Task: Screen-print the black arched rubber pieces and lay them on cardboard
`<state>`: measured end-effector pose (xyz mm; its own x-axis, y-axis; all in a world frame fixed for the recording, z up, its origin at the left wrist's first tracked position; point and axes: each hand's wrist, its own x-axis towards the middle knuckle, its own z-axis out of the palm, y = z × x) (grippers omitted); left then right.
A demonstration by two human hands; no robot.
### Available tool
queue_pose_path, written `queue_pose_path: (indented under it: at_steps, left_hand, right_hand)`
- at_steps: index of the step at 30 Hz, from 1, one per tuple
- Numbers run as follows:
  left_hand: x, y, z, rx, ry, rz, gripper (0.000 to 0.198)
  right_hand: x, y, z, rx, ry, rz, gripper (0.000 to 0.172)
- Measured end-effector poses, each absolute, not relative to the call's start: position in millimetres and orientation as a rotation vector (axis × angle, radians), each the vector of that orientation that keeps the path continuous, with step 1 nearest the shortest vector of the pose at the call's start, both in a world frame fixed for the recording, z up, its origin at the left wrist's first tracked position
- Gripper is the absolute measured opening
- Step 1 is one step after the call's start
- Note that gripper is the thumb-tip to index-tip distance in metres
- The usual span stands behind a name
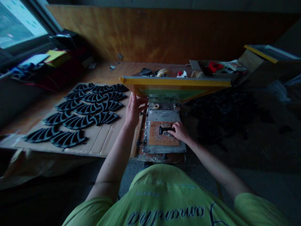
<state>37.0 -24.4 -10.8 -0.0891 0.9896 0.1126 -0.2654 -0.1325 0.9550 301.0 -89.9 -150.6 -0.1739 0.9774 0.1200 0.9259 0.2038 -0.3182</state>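
Note:
A yellow-framed printing screen (175,82) is tilted up over a small metal printing plate (164,147). My left hand (134,108) grips the screen's lower left edge, fingers curled round it. My right hand (180,131) rests on the brown board (160,139) of the plate, its fingers pinched on a small dark flat piece (164,129). Left of the plate, several dark ribbed fin-shaped pieces (80,116) lie in rows on a cardboard sheet (103,141).
A heap of dark pieces (223,116) lies to the right of the plate. Small pots and tools (162,72) stand at the back by the wooden wall, with a box of clutter (216,67) to their right. A window (16,25) is at top left.

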Motion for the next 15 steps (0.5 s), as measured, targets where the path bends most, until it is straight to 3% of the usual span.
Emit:
queue_pose_path:
  at_steps: [3,8,12,15]
  left_hand:
    - [48.9,-48.3,-32.9,0.968,1.082,1.428,0.062]
    - [81.6,-127.3,-107.2,0.754,1.094,0.664,0.073]
    - [81.8,-131.1,-129.6,0.620,1.099,0.770,0.053]
    - [41.5,-98.2,-136.0,0.731,1.372,0.829,0.041]
  right_hand:
    - [275.0,-97.9,-148.9,-1.951,-2.271,0.241,0.020]
    - [240.8,-111.2,-129.1,-1.970,-2.056,0.348,0.022]
    - [220.9,-133.9,-124.9,-1.453,-2.159,0.359,0.014]
    - [270.1,-145.8,-131.3,-1.348,-1.982,0.303,0.019]
